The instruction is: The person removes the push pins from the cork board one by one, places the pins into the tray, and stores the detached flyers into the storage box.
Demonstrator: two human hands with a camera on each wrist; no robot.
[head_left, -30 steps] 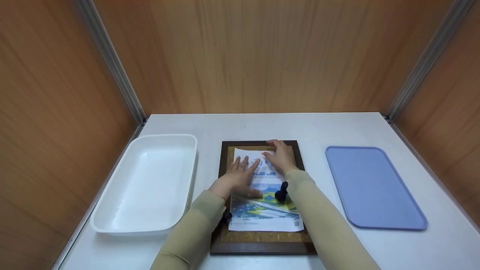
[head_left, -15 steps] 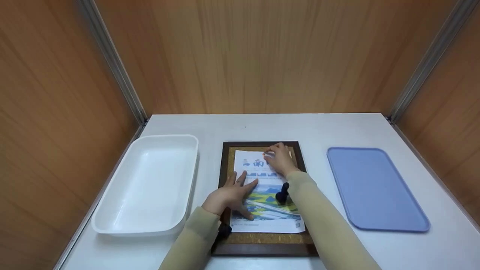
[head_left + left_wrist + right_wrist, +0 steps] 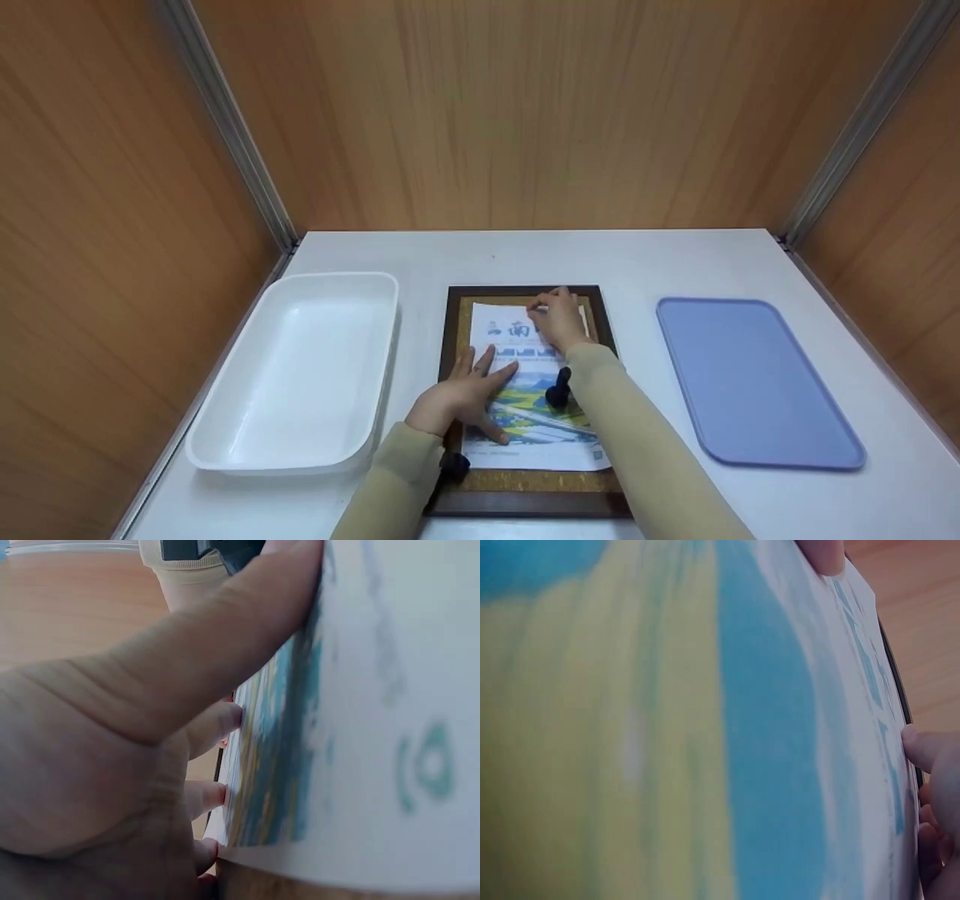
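Head view: a printed sheet point(image 3: 532, 390) lies on a cork board point(image 3: 525, 480) with a dark wooden frame, at the centre of the white desk point(image 3: 630, 262). The left hand point(image 3: 465, 394) presses flat on the sheet's left half, fingers spread, its grip wide. The right hand point(image 3: 559, 319) rests near the sheet's top edge, fingers bent; what its grip holds cannot be told. A white tub point(image 3: 300, 367) stands left of the board, a blue tray point(image 3: 750, 382) right.

Left wrist view: the fingers point(image 3: 217, 720) lie along the sheet's edge.

Right wrist view: fingertips point(image 3: 926, 746) touch the sheet's margin.
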